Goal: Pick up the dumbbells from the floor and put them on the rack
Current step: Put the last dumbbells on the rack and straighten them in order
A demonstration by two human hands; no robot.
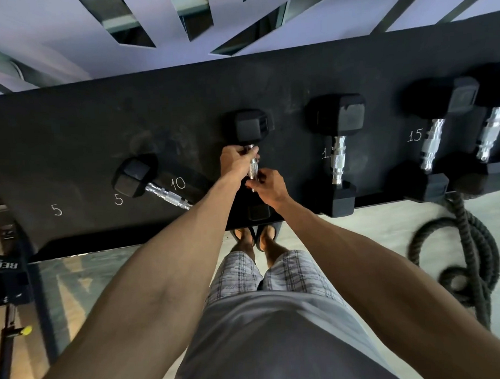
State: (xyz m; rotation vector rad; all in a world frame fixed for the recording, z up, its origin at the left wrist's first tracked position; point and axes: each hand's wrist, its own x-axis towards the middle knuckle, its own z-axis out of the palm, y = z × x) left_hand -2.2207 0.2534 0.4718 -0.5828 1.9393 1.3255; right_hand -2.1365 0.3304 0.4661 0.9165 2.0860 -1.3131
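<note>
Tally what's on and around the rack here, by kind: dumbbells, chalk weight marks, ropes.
Dumbbells on the rack: 5, one held by the left hand and right hand
Chalk marks: 5, one partly hidden
Ropes: 1
Total: 11

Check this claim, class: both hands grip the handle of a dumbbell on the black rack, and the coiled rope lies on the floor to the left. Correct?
Not quite. Both hands, left and right, grip the dumbbell on the rack, but the head view shows the rope on the right.
</note>
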